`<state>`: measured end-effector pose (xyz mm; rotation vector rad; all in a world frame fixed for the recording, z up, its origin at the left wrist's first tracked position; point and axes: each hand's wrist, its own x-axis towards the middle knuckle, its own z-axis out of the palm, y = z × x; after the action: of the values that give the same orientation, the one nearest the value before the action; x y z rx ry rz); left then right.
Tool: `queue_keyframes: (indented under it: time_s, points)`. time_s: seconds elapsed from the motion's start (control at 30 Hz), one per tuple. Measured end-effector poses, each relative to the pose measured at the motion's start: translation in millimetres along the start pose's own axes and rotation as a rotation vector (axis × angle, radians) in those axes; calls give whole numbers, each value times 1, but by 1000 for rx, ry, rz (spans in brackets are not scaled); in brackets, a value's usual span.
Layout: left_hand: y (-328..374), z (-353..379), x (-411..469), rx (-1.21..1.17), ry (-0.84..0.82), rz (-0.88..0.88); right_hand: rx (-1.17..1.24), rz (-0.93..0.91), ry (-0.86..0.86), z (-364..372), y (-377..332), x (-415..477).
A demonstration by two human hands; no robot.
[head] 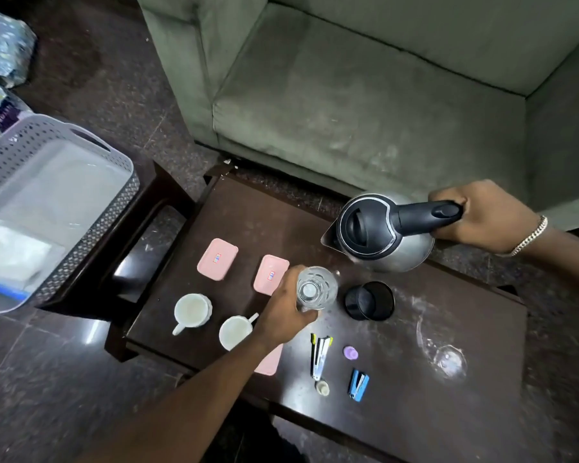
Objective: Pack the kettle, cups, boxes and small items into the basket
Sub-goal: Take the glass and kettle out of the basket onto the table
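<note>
While the grey basket waits left of the table, both hands grip.
Left hand clasps a clear glass mid-table; right hand clamps the steel kettle's handle at the table's far edge.

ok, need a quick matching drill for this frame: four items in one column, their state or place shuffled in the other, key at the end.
Items:
1. kettle
2. clear glass
3. basket
4. blue stapler

States/places:
A. on the side table, left of the main table
B. gripped by the left hand
C. lying untouched near the front table edge
D. held by its handle in the right hand

Pairs: 1-D, 2-B, 3-A, 4-C
</note>
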<state>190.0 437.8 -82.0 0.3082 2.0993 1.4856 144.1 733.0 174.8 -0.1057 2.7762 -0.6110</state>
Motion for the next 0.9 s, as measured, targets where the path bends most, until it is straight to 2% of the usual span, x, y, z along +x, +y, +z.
queue_keyframes:
  time_s: [0.37, 0.9]
  points:
    - [-12, 14, 8, 86, 35, 17, -220, -248, -76, 16, 13, 8]
    - [-15, 18, 9, 87, 47, 38, -565, -361, -113, 39, -7, 18]
